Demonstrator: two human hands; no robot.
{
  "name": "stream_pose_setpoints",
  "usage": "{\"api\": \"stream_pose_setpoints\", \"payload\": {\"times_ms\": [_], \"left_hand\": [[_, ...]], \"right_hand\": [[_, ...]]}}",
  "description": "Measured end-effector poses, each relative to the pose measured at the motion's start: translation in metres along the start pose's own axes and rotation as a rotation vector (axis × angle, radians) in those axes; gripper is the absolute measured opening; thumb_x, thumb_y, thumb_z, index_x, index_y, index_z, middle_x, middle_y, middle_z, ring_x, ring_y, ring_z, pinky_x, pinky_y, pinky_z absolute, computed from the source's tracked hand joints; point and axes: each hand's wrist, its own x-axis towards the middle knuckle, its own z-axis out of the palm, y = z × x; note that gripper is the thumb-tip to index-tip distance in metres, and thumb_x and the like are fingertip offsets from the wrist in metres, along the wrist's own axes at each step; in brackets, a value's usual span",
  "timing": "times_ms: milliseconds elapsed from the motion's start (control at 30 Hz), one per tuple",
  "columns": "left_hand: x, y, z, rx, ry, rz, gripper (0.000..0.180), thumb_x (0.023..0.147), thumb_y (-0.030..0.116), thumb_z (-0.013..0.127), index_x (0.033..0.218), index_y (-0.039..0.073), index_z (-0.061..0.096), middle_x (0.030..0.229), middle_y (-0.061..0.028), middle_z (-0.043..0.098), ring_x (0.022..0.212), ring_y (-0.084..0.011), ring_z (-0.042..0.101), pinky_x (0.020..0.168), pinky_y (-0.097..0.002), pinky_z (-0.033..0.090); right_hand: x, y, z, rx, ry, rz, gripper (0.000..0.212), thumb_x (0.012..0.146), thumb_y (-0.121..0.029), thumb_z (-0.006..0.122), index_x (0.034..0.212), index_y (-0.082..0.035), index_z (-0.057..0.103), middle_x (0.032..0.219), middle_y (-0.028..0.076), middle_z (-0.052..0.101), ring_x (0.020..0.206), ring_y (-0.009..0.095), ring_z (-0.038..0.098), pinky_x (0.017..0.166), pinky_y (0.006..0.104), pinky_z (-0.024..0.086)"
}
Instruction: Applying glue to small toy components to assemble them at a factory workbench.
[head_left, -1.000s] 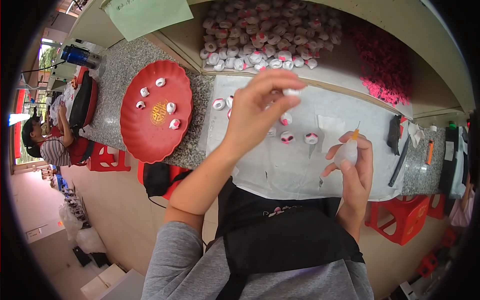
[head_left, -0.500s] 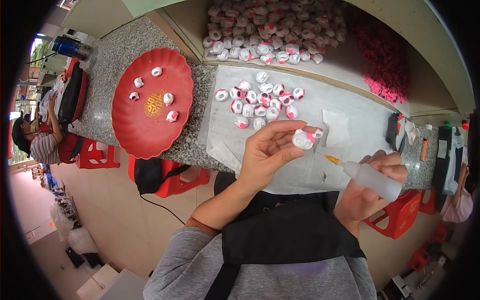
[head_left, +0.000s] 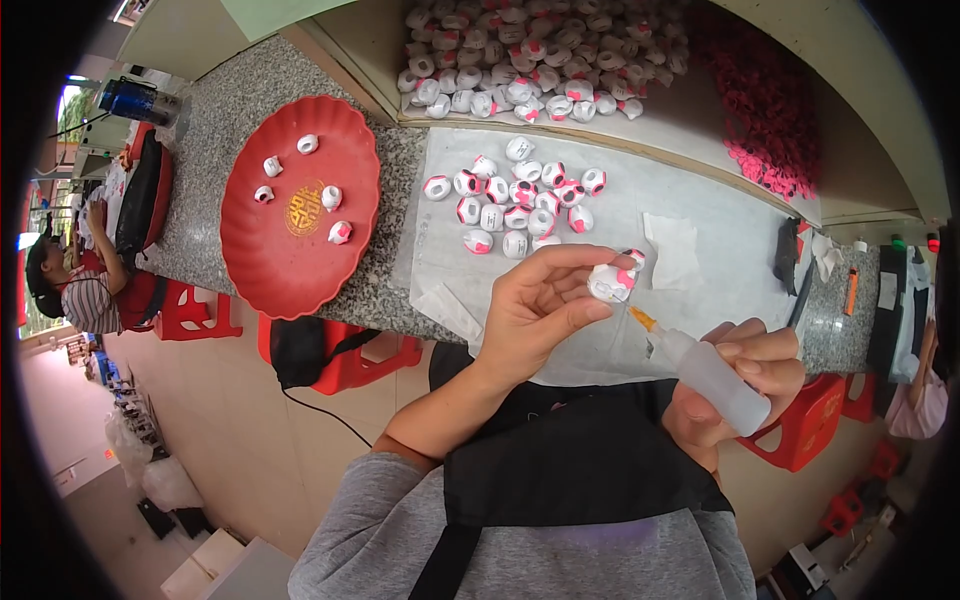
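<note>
One small white-and-pink piece [head_left: 607,284] is pinched between the thumb and fingers of your left hand [head_left: 588,285], held up above the near part of a white sheet [head_left: 725,300]. Your right hand [head_left: 740,375] grips a translucent squeeze bottle [head_left: 722,385], tilted so that its orange tip [head_left: 643,319] points toward the piece from the near right; you cannot tell from here whether its thin needle touches. Beyond your left hand, a loose cluster of similar pieces [head_left: 520,195] lies on the sheet, and a square of white paper [head_left: 673,252] rests to the right of it. The sheet covers part of a speckled grey table [head_left: 395,290]. To your left on that table stands a red scalloped tray [head_left: 262,240] with five more pieces spread inside it. On the far side, a shelf [head_left: 640,128] holds a big heap of white-and-pink pieces [head_left: 540,70], with a dark pink pile [head_left: 765,130] to its right. At the far left, another person [head_left: 90,295] in a striped top sits by the table.
</note>
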Motion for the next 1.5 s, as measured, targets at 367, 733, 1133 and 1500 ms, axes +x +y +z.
{"api": "stream_pose_setpoints", "payload": {"times_ms": [367,733,1133,1500], "left_hand": [[-0.001,-0.003,0.0,0.018,0.033,-0.006,0.033,0.068,-0.001,0.055,0.099,-0.003,0.044,0.097,-0.0176,0.05,0.095,-0.0226,0.048,0.079,-0.0351,0.043],[-0.003,-0.002,0.002,0.018,0.023,-0.028,0.034,0.068,-0.002,0.056,0.099,-0.003,0.043,0.097,-0.0182,0.05,0.093,-0.0205,0.049,0.078,-0.0314,0.042],[-0.003,-0.002,0.004,0.017,0.005,-0.04,0.035,0.067,-0.003,0.056,0.1,-0.004,0.044,0.097,-0.017,0.051,0.094,-0.0199,0.048,0.081,-0.0292,0.038],[-0.002,-0.003,0.003,0.223,-0.076,0.104,0.032,0.066,-0.003,0.058,0.096,-0.004,0.048,0.095,-0.0129,0.048,0.09,-0.0188,0.046,0.08,-0.0305,0.035]], "right_hand": [[-0.004,-0.005,0.016,-0.107,0.214,0.082,0.042,0.057,-0.026,0.071,0.079,-0.007,0.041,0.073,0.004,0.041,0.053,0.009,0.039,0.043,0.0177,0.034],[-0.002,-0.007,0.003,-0.032,0.064,0.014,0.048,0.05,-0.004,0.074,0.085,-0.006,0.041,0.083,0.007,0.042,0.055,0.013,0.044,0.048,0.0209,0.042],[-0.002,-0.008,0.002,-0.016,0.028,0.029,0.047,0.051,-0.004,0.074,0.085,-0.006,0.042,0.084,0.007,0.043,0.055,0.013,0.044,0.048,0.0215,0.043],[-0.003,-0.006,0.017,-0.086,0.193,0.036,0.041,0.056,-0.019,0.072,0.077,-0.006,0.04,0.074,0.005,0.041,0.053,0.01,0.038,0.043,0.0177,0.033]]}}
